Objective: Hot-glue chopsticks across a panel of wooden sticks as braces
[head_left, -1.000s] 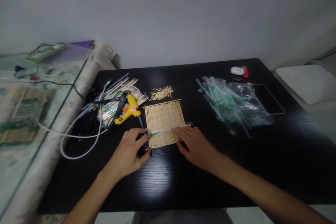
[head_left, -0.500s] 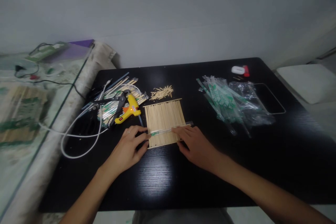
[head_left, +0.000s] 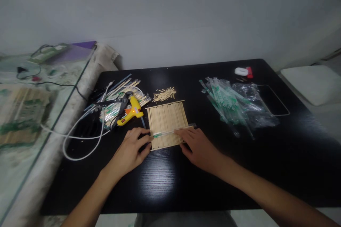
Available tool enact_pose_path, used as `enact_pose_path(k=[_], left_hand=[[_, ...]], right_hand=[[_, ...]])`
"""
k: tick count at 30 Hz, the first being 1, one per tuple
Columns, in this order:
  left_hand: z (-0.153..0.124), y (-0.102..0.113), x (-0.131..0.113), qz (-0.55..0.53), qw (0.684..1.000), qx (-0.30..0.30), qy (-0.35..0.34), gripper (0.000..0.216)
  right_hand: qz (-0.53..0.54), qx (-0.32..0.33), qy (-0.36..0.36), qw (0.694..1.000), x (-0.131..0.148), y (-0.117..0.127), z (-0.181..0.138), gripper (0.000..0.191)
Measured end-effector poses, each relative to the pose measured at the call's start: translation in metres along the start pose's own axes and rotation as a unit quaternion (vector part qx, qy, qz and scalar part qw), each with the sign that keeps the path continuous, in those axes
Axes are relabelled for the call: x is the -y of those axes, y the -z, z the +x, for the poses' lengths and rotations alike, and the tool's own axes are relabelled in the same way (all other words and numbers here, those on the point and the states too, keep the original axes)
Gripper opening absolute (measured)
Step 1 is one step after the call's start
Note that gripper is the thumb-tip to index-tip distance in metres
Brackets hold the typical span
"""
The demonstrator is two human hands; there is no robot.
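A flat panel of pale wooden chopsticks [head_left: 167, 117], laid side by side with a stick across its top and bottom edges, lies on the black table. Across its lower part runs a chopstick packet [head_left: 165, 134] in a clear wrapper with green print. My left hand [head_left: 134, 145] pinches the packet's left end at the panel's left edge. At the right, my right hand [head_left: 197, 145] has its fingers on the packet, whose clear end sticks out past them. Its thumb is by the panel's lower right corner.
Behind the panel is a heap of short stick pieces [head_left: 165, 94]. On the left, a yellow glue gun [head_left: 131, 110], black-handled pliers [head_left: 122, 104] and a white cable [head_left: 64, 145] lie about wrapped chopsticks. Empty wrappers [head_left: 226, 101], a phone [head_left: 273, 100] and a white case [head_left: 241, 71] are right.
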State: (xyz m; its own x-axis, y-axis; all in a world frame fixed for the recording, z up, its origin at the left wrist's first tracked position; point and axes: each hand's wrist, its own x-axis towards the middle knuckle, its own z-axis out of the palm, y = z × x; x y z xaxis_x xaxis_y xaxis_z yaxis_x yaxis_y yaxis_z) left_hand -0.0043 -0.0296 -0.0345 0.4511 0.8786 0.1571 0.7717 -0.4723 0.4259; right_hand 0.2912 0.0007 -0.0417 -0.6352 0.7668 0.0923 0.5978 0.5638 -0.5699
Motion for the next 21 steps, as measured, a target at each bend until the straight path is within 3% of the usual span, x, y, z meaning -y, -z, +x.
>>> enact_pose_path(k=[21], left_hand=[[0.0002, -0.0001, -0.0001, -0.003, 1.0, -0.011, -0.002, 0.017]], right_hand=[[-0.002, 0.001, 0.001, 1.0, 0.0014, 0.0014, 0.0008, 0.047]])
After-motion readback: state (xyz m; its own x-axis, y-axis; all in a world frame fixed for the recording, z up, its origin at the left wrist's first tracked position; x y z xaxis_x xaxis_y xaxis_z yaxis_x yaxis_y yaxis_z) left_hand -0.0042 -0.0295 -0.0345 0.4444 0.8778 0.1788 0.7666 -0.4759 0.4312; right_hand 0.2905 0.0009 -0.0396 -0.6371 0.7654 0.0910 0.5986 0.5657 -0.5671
